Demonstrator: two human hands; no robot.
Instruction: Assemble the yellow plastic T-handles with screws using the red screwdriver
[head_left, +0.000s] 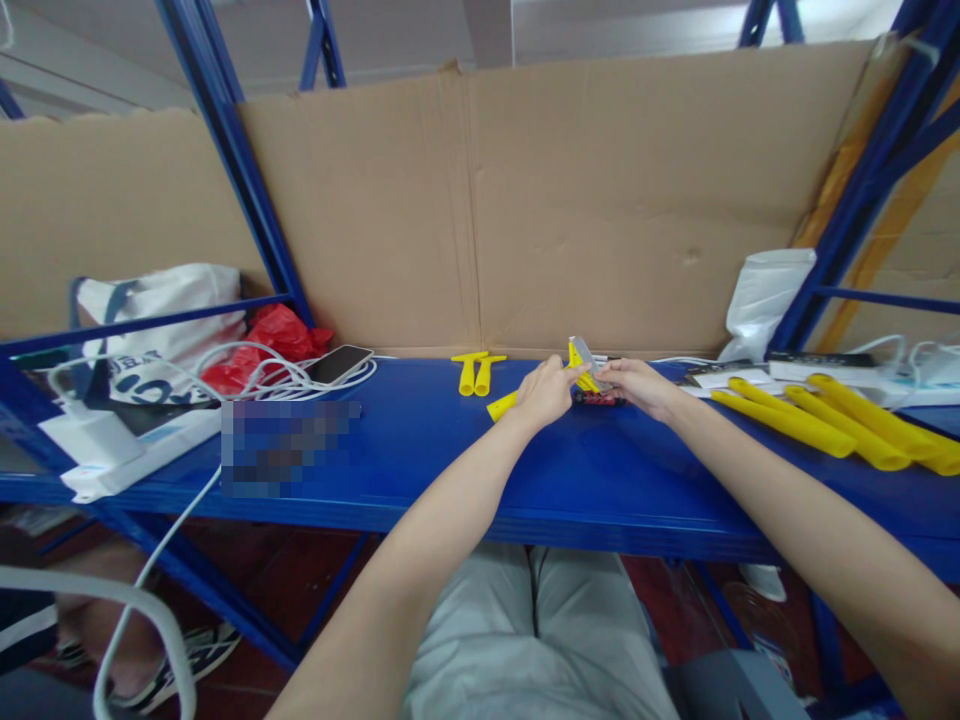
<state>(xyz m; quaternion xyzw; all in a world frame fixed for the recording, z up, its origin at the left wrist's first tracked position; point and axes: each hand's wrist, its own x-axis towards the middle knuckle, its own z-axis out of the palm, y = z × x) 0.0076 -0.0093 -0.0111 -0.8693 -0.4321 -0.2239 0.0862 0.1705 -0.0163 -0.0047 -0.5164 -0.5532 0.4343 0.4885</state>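
My left hand is closed around a yellow T-shaped handle; its tubular end sticks out to the left of the palm. Pinched in the fingers of my right hand is a thin grey piece, held against the handle's yellow head between the two hands. Small printing shows on that grey piece, too fine to read. Below the fingers lies a dark red and black item, partly hidden. Two more yellow T-shaped handles lie side by side to the left of my hands.
Several yellow tubes lie at the right of the blue table. Left are a phone, white cables, a power strip, a red bag and a cloth bag. Cardboard closes the back. A person's leg shows lower left.
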